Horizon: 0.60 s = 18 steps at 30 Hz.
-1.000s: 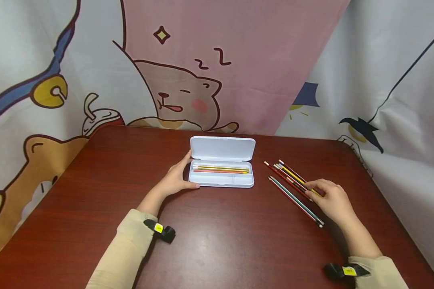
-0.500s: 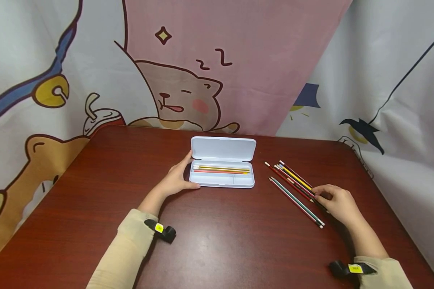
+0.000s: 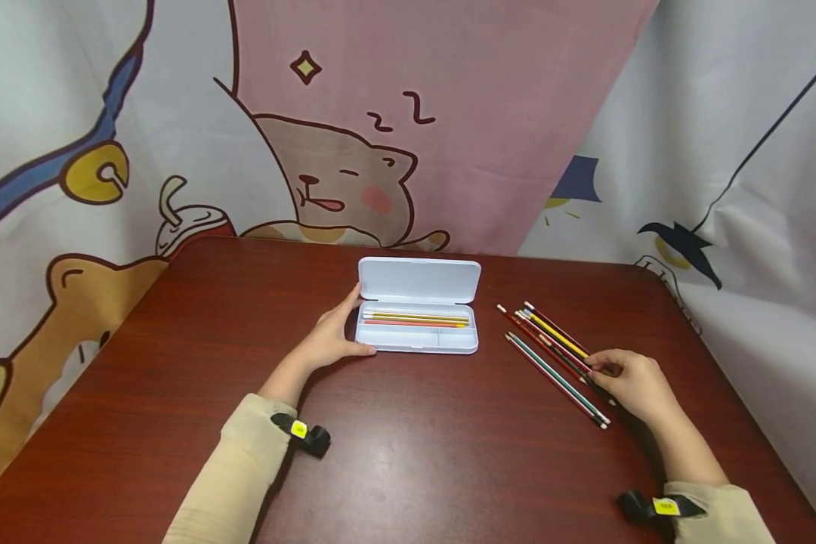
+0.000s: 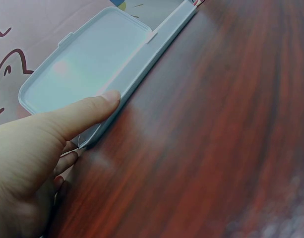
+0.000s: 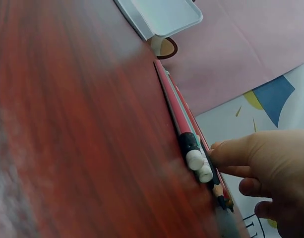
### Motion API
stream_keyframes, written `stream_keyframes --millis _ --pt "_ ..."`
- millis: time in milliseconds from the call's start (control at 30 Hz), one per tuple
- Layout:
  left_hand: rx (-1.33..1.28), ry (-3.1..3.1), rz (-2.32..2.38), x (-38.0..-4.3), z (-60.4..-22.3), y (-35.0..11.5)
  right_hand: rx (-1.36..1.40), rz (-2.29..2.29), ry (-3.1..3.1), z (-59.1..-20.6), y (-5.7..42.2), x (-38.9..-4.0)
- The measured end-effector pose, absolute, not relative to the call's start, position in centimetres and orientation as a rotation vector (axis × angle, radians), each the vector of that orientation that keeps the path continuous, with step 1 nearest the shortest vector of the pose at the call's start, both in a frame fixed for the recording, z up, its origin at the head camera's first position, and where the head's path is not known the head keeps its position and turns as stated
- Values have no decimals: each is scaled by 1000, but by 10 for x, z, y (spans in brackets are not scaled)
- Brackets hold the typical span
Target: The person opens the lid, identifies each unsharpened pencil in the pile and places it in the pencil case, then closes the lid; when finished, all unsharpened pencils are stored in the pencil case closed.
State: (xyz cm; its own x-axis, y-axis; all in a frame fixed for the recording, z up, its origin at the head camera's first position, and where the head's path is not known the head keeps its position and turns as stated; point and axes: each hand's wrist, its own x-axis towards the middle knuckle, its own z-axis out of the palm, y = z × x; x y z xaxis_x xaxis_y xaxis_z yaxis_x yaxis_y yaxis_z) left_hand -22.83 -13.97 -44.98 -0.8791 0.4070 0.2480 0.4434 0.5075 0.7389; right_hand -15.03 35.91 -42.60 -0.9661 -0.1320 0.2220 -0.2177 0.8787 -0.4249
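Observation:
A white pencil case lies on the table with its lid raised at the back. Several pencils, gold and pink, lie in its long rear compartment. My left hand grips the case's left end, thumb on the front wall and fingers round behind. To the right, a loose bunch of pencils, one of them yellow, lies slanted on the table. My right hand pinches at the bunch's near end, where a dark pencil's sharpened tip shows below the fingers.
A green pencil and a red one lie side by side, left of the bunch, white erasers toward me. The brown table ends at a printed cloth backdrop behind and at the right.
My right hand has slid toward me and slightly right along the bunch, uncovering more of the yellow pencil, then stayed nearly still. The left hand and case have not moved.

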Motion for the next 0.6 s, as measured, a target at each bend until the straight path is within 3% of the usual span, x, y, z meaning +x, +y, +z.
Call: stream_keyframes --millis 600 --pt "-716 -2751 -1347 -230 -448 -139 280 667 -2803 -431 355 -150"
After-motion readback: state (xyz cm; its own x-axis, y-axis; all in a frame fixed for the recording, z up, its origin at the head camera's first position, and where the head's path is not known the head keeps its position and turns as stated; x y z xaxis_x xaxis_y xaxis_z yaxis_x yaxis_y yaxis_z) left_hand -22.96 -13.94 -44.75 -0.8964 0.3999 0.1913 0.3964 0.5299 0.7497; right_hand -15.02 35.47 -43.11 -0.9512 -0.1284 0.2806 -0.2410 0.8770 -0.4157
